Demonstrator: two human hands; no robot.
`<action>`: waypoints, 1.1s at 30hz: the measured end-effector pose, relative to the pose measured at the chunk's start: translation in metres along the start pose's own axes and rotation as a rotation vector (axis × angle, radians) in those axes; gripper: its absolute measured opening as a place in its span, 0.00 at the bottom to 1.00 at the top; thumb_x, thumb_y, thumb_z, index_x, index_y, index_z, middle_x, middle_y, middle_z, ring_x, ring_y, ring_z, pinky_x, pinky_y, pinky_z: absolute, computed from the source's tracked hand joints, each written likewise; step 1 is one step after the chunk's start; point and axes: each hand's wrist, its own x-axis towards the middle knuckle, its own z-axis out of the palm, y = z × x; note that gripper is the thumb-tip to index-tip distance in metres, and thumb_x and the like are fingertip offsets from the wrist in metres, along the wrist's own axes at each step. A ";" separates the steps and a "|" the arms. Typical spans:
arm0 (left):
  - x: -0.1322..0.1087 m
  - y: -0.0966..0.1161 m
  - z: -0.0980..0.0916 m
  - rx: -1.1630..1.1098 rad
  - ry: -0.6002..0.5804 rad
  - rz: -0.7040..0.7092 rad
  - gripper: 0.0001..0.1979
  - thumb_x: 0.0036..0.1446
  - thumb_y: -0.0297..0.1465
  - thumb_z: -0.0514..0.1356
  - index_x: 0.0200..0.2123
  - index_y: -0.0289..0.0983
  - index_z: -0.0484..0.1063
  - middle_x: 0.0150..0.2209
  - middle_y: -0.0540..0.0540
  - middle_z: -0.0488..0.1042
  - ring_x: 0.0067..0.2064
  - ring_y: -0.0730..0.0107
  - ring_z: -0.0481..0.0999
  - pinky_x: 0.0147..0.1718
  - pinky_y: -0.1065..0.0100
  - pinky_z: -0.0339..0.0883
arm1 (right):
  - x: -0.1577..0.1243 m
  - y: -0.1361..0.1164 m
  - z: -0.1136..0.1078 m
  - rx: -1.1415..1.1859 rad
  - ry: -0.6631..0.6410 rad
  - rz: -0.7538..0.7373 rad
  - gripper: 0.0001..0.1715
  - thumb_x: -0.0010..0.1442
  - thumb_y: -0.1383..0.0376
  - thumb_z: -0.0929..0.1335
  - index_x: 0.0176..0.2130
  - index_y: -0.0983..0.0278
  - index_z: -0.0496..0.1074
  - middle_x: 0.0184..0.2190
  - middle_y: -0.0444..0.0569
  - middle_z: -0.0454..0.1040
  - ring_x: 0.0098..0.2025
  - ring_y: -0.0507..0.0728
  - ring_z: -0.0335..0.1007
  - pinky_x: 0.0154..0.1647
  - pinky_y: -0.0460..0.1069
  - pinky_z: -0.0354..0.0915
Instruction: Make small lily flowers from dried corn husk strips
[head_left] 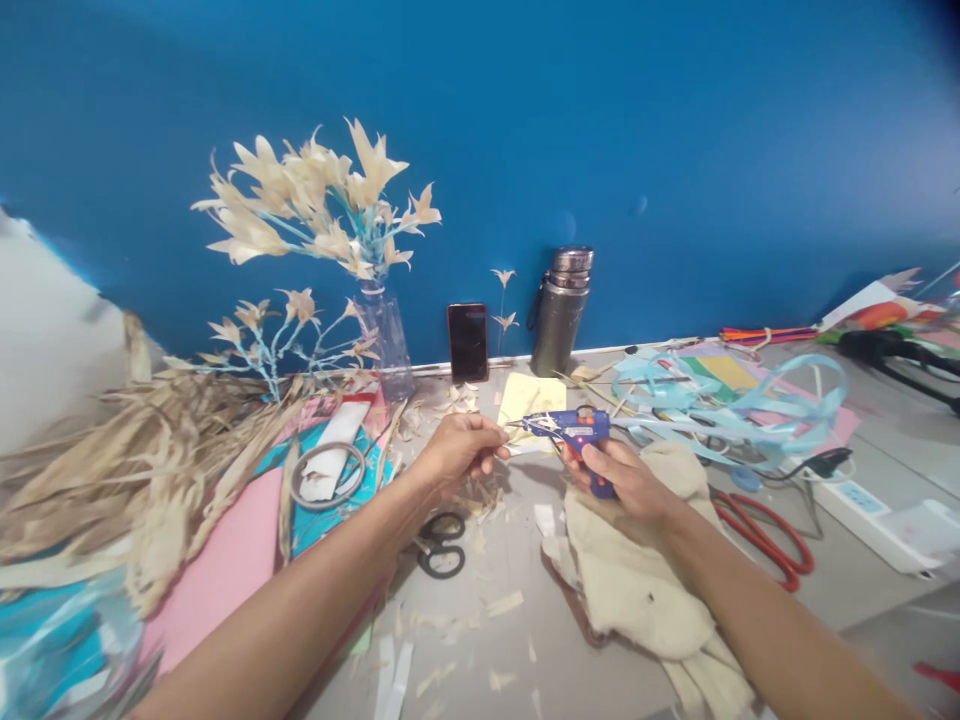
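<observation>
My right hand (626, 475) is wrapped round the handle of a blue hot glue gun (570, 425), whose nozzle points left. A small light glows on the gun's side. Just at the nozzle tip is my left hand (469, 447), its thumb and fingers pinched together; what they hold is too small to make out. Behind the gun lies a pale yellow sheet of paper (534, 392). A beige cloth glove (637, 580) rests on the table under my right wrist. Black-handled scissors (441, 545) lie below my left hand, among pale scraps.
Dried husks (150, 450) and pink paper (221, 570) cover the left. Husk flowers stand in a clear vase (388, 345). A phone (468, 342) and a flask (562, 312) lean near the wall. Blue ribbon (806, 385), red-handled scissors (765, 540) and a power strip (870, 520) lie right.
</observation>
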 end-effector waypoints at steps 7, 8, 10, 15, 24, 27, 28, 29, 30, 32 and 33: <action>0.001 -0.001 0.000 0.008 -0.004 0.004 0.06 0.43 0.28 0.65 0.23 0.32 0.72 0.21 0.45 0.77 0.13 0.81 0.63 0.09 0.77 0.48 | 0.000 0.004 -0.003 -0.048 0.005 -0.006 0.25 0.60 0.45 0.68 0.39 0.64 0.72 0.30 0.46 0.65 0.29 0.51 0.58 0.29 0.47 0.56; 0.001 -0.001 0.000 0.010 -0.005 0.005 0.06 0.43 0.28 0.65 0.22 0.32 0.72 0.21 0.45 0.77 0.13 0.81 0.63 0.09 0.77 0.48 | -0.001 0.003 -0.002 -0.056 0.007 -0.008 0.25 0.61 0.44 0.68 0.39 0.64 0.72 0.30 0.46 0.65 0.29 0.52 0.58 0.29 0.47 0.56; 0.001 -0.002 -0.001 0.009 -0.007 0.006 0.06 0.43 0.28 0.65 0.22 0.32 0.72 0.21 0.45 0.77 0.13 0.82 0.63 0.10 0.77 0.48 | -0.001 0.003 -0.002 -0.064 0.003 -0.011 0.26 0.61 0.44 0.67 0.39 0.64 0.72 0.29 0.46 0.64 0.29 0.52 0.57 0.29 0.47 0.56; 0.001 -0.001 0.000 0.001 -0.015 0.002 0.06 0.43 0.28 0.65 0.22 0.32 0.71 0.21 0.45 0.77 0.13 0.82 0.62 0.10 0.77 0.48 | -0.002 0.003 -0.002 -0.098 0.004 -0.006 0.25 0.62 0.44 0.66 0.39 0.64 0.72 0.29 0.46 0.63 0.29 0.52 0.56 0.28 0.48 0.55; 0.002 -0.002 -0.001 -0.013 -0.021 0.007 0.05 0.43 0.27 0.64 0.21 0.32 0.71 0.20 0.44 0.76 0.12 0.82 0.61 0.09 0.78 0.46 | -0.001 0.002 -0.001 -0.076 -0.001 0.011 0.26 0.59 0.43 0.68 0.39 0.63 0.72 0.29 0.45 0.63 0.28 0.52 0.56 0.28 0.48 0.55; 0.001 -0.001 -0.001 -0.014 -0.014 0.001 0.05 0.42 0.27 0.64 0.21 0.32 0.71 0.20 0.44 0.76 0.12 0.81 0.62 0.09 0.78 0.47 | -0.001 0.001 -0.001 -0.081 0.019 -0.009 0.26 0.60 0.43 0.67 0.39 0.64 0.72 0.28 0.45 0.63 0.28 0.52 0.56 0.29 0.48 0.54; 0.001 0.000 -0.001 -0.015 -0.011 -0.002 0.04 0.42 0.27 0.64 0.22 0.32 0.71 0.20 0.45 0.76 0.12 0.81 0.62 0.09 0.78 0.47 | -0.001 0.001 -0.001 -0.073 0.021 -0.015 0.26 0.60 0.44 0.67 0.39 0.64 0.72 0.28 0.45 0.63 0.28 0.52 0.56 0.29 0.48 0.54; 0.000 0.000 -0.001 -0.016 -0.011 -0.006 0.04 0.42 0.27 0.64 0.22 0.32 0.71 0.20 0.45 0.76 0.12 0.81 0.62 0.09 0.78 0.47 | -0.001 0.001 -0.001 -0.060 0.021 -0.017 0.26 0.60 0.44 0.68 0.39 0.64 0.71 0.29 0.45 0.63 0.28 0.52 0.56 0.29 0.48 0.55; 0.000 0.001 -0.001 -0.017 -0.011 -0.008 0.04 0.42 0.27 0.64 0.22 0.32 0.71 0.20 0.45 0.76 0.12 0.81 0.61 0.09 0.78 0.47 | -0.001 0.002 -0.001 -0.046 0.017 -0.016 0.26 0.60 0.44 0.68 0.39 0.64 0.71 0.29 0.45 0.63 0.28 0.52 0.57 0.29 0.48 0.55; 0.000 0.001 0.000 -0.018 -0.012 -0.011 0.05 0.41 0.27 0.64 0.21 0.32 0.71 0.20 0.44 0.76 0.12 0.81 0.61 0.09 0.78 0.47 | -0.001 0.002 -0.002 -0.033 0.001 -0.012 0.26 0.60 0.44 0.68 0.39 0.64 0.71 0.29 0.45 0.63 0.28 0.51 0.57 0.29 0.48 0.55; 0.000 0.001 0.000 -0.018 -0.013 -0.011 0.05 0.41 0.27 0.64 0.21 0.32 0.71 0.20 0.44 0.76 0.12 0.81 0.61 0.09 0.78 0.47 | -0.002 0.002 -0.002 -0.040 -0.010 -0.011 0.26 0.60 0.44 0.68 0.39 0.64 0.71 0.29 0.45 0.64 0.28 0.51 0.57 0.29 0.48 0.55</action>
